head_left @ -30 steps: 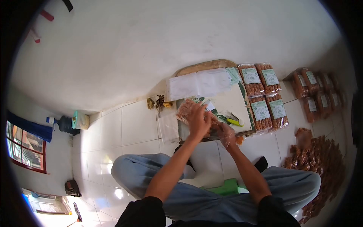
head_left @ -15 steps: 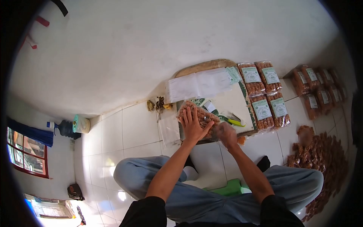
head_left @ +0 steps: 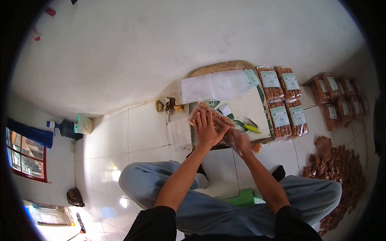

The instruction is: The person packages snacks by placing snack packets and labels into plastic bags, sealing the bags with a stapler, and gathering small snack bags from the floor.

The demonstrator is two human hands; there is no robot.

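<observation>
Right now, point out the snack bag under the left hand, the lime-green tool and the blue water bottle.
Snack bag (head_left: 218, 117): head view, on the brown filled part beside the fingers.
Lime-green tool (head_left: 253, 128): head view, on its bright body.
Blue water bottle (head_left: 67, 129): head view, on its body's side.

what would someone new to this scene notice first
Probably the clear plastic bag of reddish-brown pieces at centre, under the spread left hand, with the blurred right hand at its lower right end. Next, four clear plastic packs with pale green labels, in two rows of two along the right edge of the worn white board. At lower right, a large reddish-brown heap spreads over the white tiled floor.
</observation>
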